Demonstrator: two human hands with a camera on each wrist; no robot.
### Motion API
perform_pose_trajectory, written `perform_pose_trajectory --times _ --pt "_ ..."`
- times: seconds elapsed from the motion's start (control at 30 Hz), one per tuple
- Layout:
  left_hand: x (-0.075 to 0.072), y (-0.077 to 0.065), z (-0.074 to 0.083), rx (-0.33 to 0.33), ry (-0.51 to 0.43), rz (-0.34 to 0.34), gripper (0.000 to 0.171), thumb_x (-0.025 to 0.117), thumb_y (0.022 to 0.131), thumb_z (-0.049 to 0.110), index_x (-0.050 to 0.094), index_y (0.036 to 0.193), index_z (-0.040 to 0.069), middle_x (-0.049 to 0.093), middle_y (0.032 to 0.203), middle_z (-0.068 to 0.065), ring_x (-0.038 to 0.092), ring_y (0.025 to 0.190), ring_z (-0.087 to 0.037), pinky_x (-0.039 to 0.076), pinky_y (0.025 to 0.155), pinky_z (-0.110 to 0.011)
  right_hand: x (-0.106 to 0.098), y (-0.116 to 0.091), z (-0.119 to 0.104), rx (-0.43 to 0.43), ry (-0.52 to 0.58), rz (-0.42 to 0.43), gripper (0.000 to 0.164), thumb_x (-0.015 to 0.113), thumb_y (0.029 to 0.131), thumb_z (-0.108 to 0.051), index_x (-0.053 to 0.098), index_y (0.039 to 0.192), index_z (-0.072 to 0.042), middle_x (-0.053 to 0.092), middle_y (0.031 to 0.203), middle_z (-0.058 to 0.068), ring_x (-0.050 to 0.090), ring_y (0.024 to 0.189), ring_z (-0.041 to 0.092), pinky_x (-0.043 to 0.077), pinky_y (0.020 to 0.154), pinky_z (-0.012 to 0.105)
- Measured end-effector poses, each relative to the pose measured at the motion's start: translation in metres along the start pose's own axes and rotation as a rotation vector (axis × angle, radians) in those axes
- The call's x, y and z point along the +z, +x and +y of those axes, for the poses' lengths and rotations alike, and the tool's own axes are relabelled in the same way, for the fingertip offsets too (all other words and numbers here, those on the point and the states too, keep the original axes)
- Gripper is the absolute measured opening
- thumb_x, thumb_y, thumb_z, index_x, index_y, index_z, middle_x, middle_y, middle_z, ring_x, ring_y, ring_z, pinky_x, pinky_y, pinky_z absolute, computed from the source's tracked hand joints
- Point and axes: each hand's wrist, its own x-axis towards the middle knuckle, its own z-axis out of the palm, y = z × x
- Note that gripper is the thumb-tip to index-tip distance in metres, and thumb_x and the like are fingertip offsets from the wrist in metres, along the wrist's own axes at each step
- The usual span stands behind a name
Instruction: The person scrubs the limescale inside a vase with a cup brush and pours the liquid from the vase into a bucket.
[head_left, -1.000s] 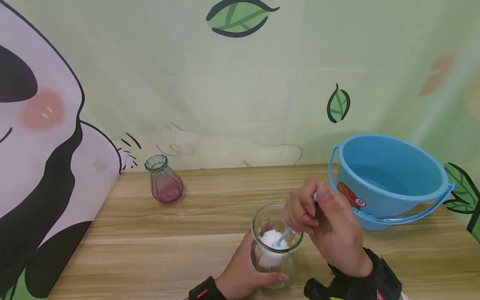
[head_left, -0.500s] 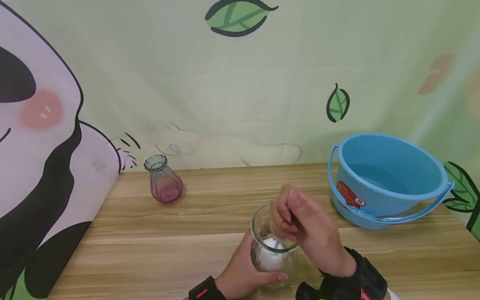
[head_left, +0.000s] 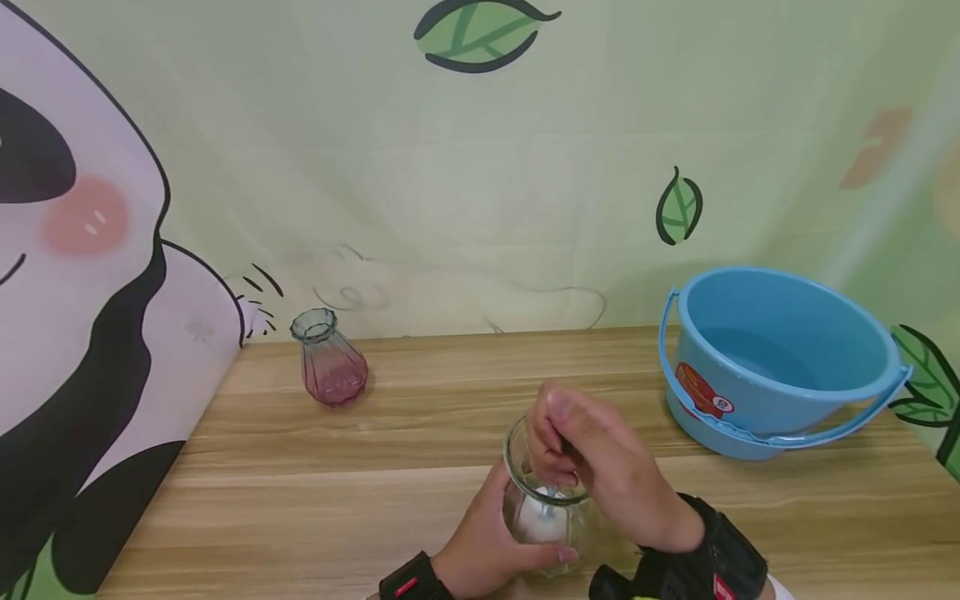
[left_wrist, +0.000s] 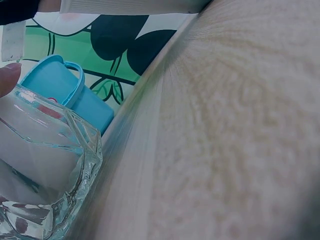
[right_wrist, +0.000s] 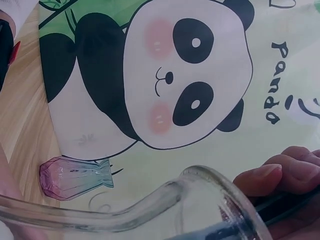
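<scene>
I see the left hand (head_left: pixel 483 542) wrapped round the glass jar (head_left: pixel 572 527) at head-view five o'clock, likely steadying it; right hand (head_left: pixel 603 458) grips a handle (right_wrist: pixel 286 206) above, probably guiding the white piece (head_left: pixel 538 521) inside. Blue bucket (head_left: pixel 757 417), three o'clock.

By a wood-grained table (head_left: pixel 247 500), a pink-bottomed glass vase (head_left: pixel 333 371) is being borne at the back left and a blue bucket (head_left: pixel 772 410) at the right — both upright. A glass jar (head_left: pixel 551 521) is being held near the front — its contact unclear.
</scene>
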Motion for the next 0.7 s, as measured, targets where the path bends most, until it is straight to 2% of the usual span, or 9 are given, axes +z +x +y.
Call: perform_pose_trajectory --times 0.17,0.3,0.7 --pt "0.000 0.002 -0.019 0.012 0.009 -0.003 0.090 0.087 0.071 0.026 0.031 0.141 0.031 0.050 0.132 0.003 0.050 0.114 -0.018 0.044 0.096 -0.036 0.001 0.000 0.000 0.027 -0.015 0.005 0.034 0.017 0.105 -0.005 0.034 0.076 -0.002 0.031 0.065 0.010 0.031 0.053 0.022 0.028 0.044 0.039" --pt "0.000 0.005 -0.034 0.006 -0.009 -0.021 0.093 0.087 0.072 0.024 0.028 0.144 0.033 0.048 0.135 0.003 0.049 0.115 -0.019 0.044 0.097 -0.038 0.001 0.001 0.000 0.027 -0.033 0.008 0.034 0.017 0.105 -0.005 0.034 0.076 -0.002 0.031 0.064 0.010 0.031 0.052 0.022 0.028 0.044 0.039" --pt "0.000 0.006 -0.036 0.007 -0.026 -0.033 0.093 0.086 0.072 0.023 0.029 0.144 0.032 0.048 0.135 0.003 0.049 0.115 -0.019 0.045 0.096 -0.038 0.001 0.001 0.001 -0.004 -0.032 0.015 0.035 0.016 0.104 -0.003 0.034 0.074 -0.002 0.030 0.062 0.009 0.030 0.052 0.021 0.027 0.042 0.038"
